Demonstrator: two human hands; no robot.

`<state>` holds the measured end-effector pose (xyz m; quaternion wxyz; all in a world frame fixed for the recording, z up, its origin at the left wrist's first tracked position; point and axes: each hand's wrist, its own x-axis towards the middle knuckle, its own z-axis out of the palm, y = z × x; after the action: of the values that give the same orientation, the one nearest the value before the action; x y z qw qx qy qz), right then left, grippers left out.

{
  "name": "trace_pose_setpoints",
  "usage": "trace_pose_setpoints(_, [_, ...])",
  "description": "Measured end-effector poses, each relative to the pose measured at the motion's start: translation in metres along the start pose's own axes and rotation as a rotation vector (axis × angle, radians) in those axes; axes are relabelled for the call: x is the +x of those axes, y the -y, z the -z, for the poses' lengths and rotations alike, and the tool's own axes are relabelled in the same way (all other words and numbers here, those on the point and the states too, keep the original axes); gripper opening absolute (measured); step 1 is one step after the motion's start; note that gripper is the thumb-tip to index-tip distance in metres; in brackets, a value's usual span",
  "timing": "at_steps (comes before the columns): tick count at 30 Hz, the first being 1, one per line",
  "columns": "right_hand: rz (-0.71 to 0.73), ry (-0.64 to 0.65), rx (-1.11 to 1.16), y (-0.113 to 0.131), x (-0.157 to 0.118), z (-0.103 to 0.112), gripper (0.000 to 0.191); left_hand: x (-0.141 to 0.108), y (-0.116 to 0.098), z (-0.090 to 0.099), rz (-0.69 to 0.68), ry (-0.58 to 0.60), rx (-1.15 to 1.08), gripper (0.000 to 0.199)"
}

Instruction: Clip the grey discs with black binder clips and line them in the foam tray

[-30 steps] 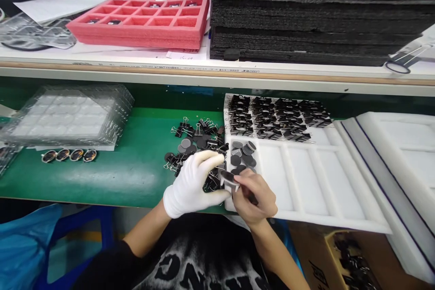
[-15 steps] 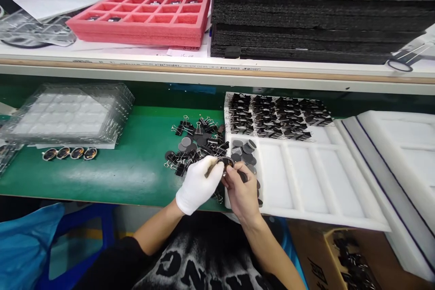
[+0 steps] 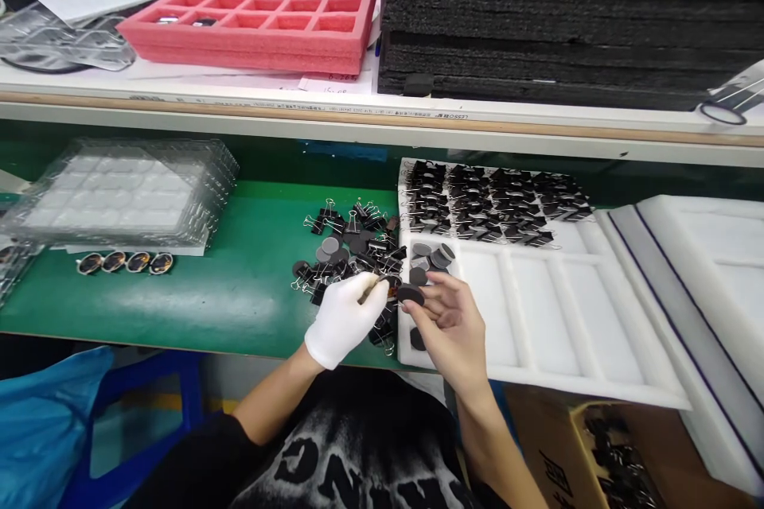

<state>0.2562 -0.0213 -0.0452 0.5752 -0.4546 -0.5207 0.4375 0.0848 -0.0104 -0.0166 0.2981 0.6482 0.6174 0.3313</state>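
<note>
Gloved left hand (image 3: 344, 318) pinches a stiff binder clip (image 3: 382, 283); bare right hand (image 3: 454, 328) holds a light, thin disc (image 3: 411, 294) by its edge.

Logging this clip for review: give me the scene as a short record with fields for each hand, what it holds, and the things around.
left hand: white glove, pinching a small part, too small to identify
right hand: bare, holding a dark disc at its fingertips
loose pile: binder clips and discs on the green mat
white foam tray: clipped parts fill the far row
upper shelf: pink foam tray
</note>
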Motion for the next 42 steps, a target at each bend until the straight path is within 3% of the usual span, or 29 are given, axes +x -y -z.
trace_pose_setpoints(3, [0.215, -0.017, -0.217, 0.000, -0.001, -0.002, 0.022, -0.003, 0.000, 0.000, 0.012, 0.016, -0.029, 0.034])
trace_pose_setpoints(6, [0.621, -0.008, -0.329, -0.005, 0.002, -0.001, 0.045, -0.005, 0.001, 0.001, 0.104, 0.056, -0.169, 0.035])
trace_pose_setpoints(8, [0.801, 0.062, -0.416, -0.011, 0.004, -0.001, 0.061, -0.004, 0.002, 0.003, 0.171, 0.110, -0.303, 0.035])
trace_pose_setpoints(14, [0.873, 0.294, -0.612, -0.022, 0.004, -0.005, 0.074, -0.004, 0.006, 0.006, 0.159, 0.157, -0.460, 0.036])
trace_pose_setpoints(18, [0.791, 0.315, -0.508, -0.028, -0.003, -0.009, 0.087, -0.007, 0.006, 0.010, 0.137, 0.179, -0.402, 0.032])
trace_pose_setpoints(20, [0.681, 0.252, -0.417, -0.029, -0.006, -0.010, 0.091, -0.008, 0.005, 0.011, 0.139, 0.199, -0.361, 0.028])
trace_pose_setpoints(23, [0.313, 0.133, -0.217, -0.026, -0.006, -0.009, 0.077, -0.011, 0.003, 0.014, 0.076, 0.232, -0.215, 0.027])
trace_pose_setpoints(26, [-0.117, 0.214, 0.012, -0.021, 0.000, -0.004, 0.039, -0.012, 0.004, 0.022, -0.092, 0.271, 0.032, 0.030])
trace_pose_setpoints(28, [-0.291, 0.253, 0.145, -0.018, 0.004, -0.001, 0.029, -0.006, 0.008, 0.034, -0.215, 0.283, 0.148, 0.027])
trace_pose_setpoints(30, [-0.359, 0.227, 0.250, -0.016, 0.007, 0.001, 0.030, 0.011, 0.016, 0.052, -0.268, 0.206, 0.232, 0.029])
trace_pose_setpoints(32, [-0.344, 0.205, 0.297, -0.015, 0.009, 0.001, 0.029, 0.038, 0.030, 0.073, -0.197, 0.012, 0.366, 0.039])
trace_pose_setpoints(33, [-0.305, 0.196, 0.291, -0.014, 0.010, 0.000, 0.026, 0.054, 0.039, 0.083, -0.105, -0.112, 0.475, 0.044])
trace_pose_setpoints(35, [-0.133, 0.179, 0.211, -0.013, 0.012, -0.001, 0.017, 0.088, 0.057, 0.100, 0.091, -0.188, 0.644, 0.049])
trace_pose_setpoints(37, [0.159, 0.127, 0.033, -0.012, 0.016, 0.000, 0.017, 0.116, 0.073, 0.111, 0.186, -0.098, 0.704, 0.053])
trace_pose_setpoints(39, [0.518, 0.063, -0.206, -0.011, 0.020, 0.004, 0.033, 0.131, 0.086, 0.117, 0.169, 0.047, 0.694, 0.052])
trace_pose_setpoints(42, [0.929, 0.008, -0.487, -0.012, 0.025, 0.018, 0.052, 0.130, 0.095, 0.123, 0.085, 0.152, 0.666, 0.046])
